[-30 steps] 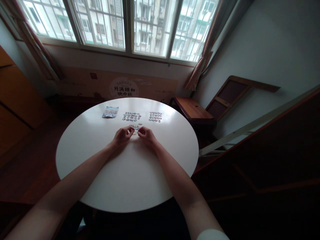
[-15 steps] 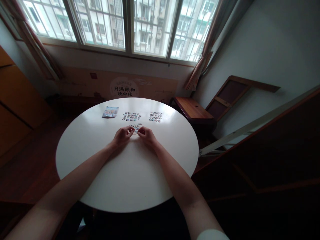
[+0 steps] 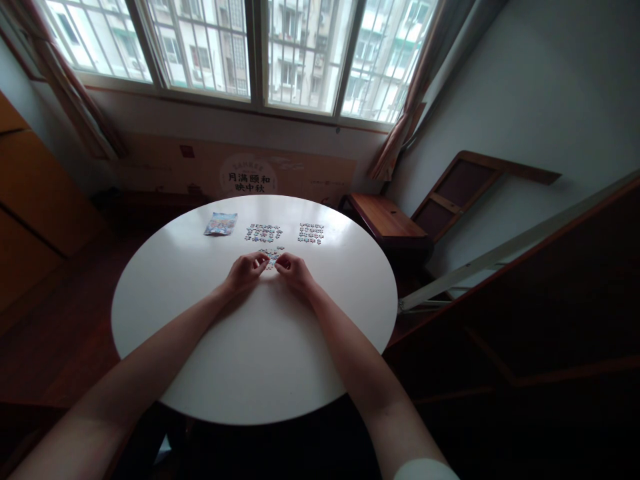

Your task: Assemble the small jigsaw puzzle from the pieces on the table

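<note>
On the round white table [image 3: 250, 360] my left hand [image 3: 245, 272] and my right hand [image 3: 295, 271] rest close together, fingers curled in a pinch. Between their fingertips lies a small cluster of joined puzzle pieces [image 3: 273, 254], which both hands touch. Farther back lie two groups of loose puzzle pieces: a colourful one [image 3: 263, 233] and a paler one [image 3: 311, 233]. A small picture card [image 3: 221, 223] lies to their left.
A wooden side table [image 3: 387, 218] and a leaning wooden frame [image 3: 460, 187] stand to the right of the table. A cardboard box with printed characters [image 3: 249, 175] sits under the barred window. Orange cabinets [image 3: 30, 193] are at the left.
</note>
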### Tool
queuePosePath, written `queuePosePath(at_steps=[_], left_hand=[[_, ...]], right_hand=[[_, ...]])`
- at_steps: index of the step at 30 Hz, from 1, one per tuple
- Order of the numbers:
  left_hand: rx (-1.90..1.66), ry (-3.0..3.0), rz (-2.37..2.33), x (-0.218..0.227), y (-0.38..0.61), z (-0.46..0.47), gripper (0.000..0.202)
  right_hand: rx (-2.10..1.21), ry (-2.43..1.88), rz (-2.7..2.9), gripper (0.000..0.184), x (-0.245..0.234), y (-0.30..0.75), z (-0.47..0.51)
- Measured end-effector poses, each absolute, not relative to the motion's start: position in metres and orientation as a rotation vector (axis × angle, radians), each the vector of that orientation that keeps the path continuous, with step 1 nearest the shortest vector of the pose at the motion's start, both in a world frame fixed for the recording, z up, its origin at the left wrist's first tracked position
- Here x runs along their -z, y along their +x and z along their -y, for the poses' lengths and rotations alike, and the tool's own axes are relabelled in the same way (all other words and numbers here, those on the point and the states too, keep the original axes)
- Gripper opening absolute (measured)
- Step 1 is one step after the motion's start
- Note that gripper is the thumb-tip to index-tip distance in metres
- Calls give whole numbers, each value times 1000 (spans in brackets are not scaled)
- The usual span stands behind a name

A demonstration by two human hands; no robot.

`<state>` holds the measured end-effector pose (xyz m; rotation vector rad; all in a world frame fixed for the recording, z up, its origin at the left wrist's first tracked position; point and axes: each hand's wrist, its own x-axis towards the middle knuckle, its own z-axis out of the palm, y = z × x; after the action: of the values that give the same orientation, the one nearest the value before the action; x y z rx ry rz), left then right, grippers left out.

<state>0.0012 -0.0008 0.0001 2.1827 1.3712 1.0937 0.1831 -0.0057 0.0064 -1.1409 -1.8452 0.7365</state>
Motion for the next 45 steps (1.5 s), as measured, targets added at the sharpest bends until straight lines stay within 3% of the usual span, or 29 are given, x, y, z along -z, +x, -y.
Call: queuePosePath(at_steps=[10,18,29,38,45], left_hand=[[-1150,2158,-1327,1,2,1,26],[-1133,2186,-1310,0,1,2,23],[-1154,2209,-1299,2,1,1,22],[-1151,2216,-1297,3,1,0,20],[-1150,2222,-1288,4,2,-1,19]], right_hand=[[-677,-1165,1842,8,-5,184,3],[-202,-1756,1590,9,-20,227,-3],[-239,-2138,1353,18,-20,268,-2],[-5,-2191,1668,32,-19,244,1],[-37,-2317,1640,62,-12,243,-7]])
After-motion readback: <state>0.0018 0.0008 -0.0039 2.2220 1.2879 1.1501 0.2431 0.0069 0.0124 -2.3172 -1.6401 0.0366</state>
